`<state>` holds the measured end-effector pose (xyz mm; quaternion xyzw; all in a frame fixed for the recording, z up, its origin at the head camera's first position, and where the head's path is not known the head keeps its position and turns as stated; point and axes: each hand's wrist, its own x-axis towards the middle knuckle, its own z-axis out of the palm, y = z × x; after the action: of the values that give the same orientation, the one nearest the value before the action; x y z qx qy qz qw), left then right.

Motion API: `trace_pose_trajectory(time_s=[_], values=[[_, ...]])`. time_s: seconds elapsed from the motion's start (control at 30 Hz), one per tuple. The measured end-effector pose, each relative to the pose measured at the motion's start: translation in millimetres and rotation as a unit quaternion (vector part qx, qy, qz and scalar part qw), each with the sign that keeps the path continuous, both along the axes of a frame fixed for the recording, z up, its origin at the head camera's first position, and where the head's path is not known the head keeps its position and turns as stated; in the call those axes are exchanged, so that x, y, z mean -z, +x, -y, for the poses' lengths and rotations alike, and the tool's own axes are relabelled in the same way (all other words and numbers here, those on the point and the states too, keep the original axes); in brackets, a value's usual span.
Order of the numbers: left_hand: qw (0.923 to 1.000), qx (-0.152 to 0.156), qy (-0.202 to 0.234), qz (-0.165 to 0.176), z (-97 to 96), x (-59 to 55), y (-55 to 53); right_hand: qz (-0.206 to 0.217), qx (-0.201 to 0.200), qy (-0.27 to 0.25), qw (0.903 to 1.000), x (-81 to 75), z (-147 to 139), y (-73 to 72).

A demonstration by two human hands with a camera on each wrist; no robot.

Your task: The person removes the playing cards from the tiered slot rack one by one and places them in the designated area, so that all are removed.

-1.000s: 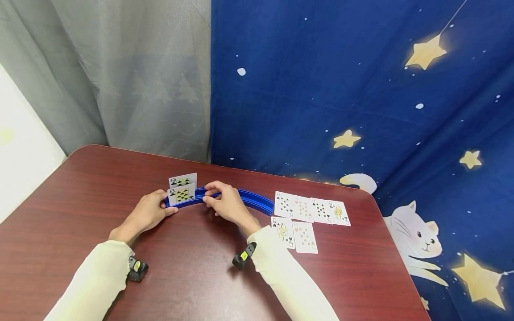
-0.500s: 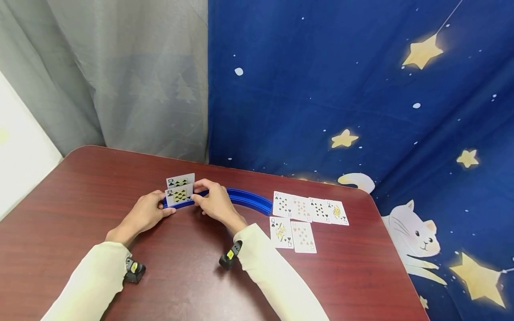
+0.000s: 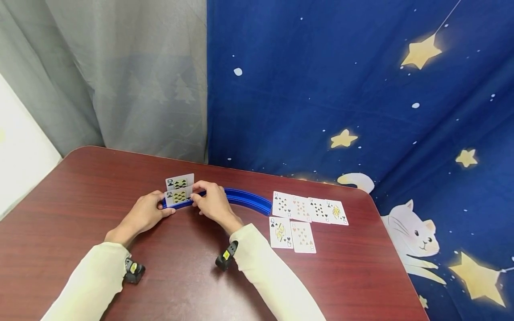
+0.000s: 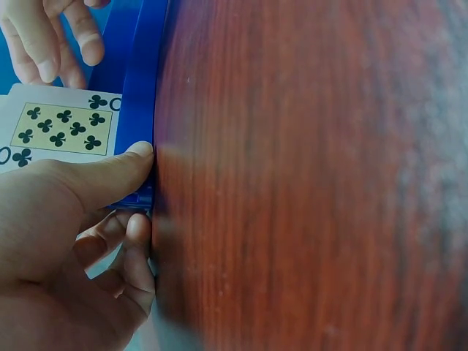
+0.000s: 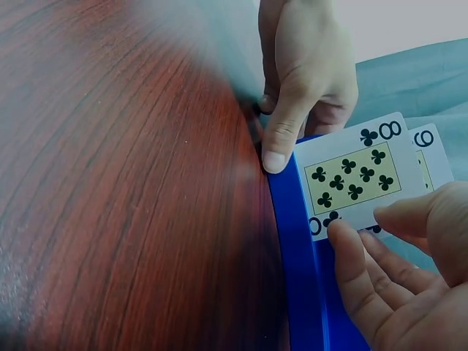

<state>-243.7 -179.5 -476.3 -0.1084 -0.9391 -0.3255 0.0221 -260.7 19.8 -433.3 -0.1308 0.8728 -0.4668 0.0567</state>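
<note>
My left hand [image 3: 146, 211] grips the left end of a curved blue card holder [image 3: 249, 201], thumb on its front face and fingers behind. Two playing cards stand upright there: the eight of clubs [image 5: 355, 175] in front, a nine of clubs [image 5: 433, 157] behind and slightly higher. Beside them is my right hand [image 3: 214, 203], with thumb and fingers loosely bent and fingertips right at the right edge of the eight. From the left wrist view, the fingertips [image 4: 47, 69] show just off the eight's side edge.
Several face-up cards lie right of the holder: an overlapping row with spades [image 3: 283, 205], hearts [image 3: 301, 208] and a face card [image 3: 338, 213], then a queen [image 3: 281, 232] and a hearts card [image 3: 304, 237] nearer. Grey and blue curtains [image 3: 281, 89] hang behind the brown table [image 3: 180, 285].
My right hand has moved left along the holder, from its middle to the edge of the standing cards. My left hand keeps its grip on the holder's end.
</note>
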Motion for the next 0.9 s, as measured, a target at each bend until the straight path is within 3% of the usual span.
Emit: trace_pose_trajectory(time_s=[0.4,0.9], values=[[1.0000,0.003,0.003,-0.001,-0.2,-0.9,-0.4,-0.031,0.008,-0.015,0.9994,-1.1,-2,-3.3],[1.0000,0.007,0.003,-0.005,-1.3,-0.7,1.0,-0.035,-0.002,-0.043,0.9984,-11.5,-25,1.5]])
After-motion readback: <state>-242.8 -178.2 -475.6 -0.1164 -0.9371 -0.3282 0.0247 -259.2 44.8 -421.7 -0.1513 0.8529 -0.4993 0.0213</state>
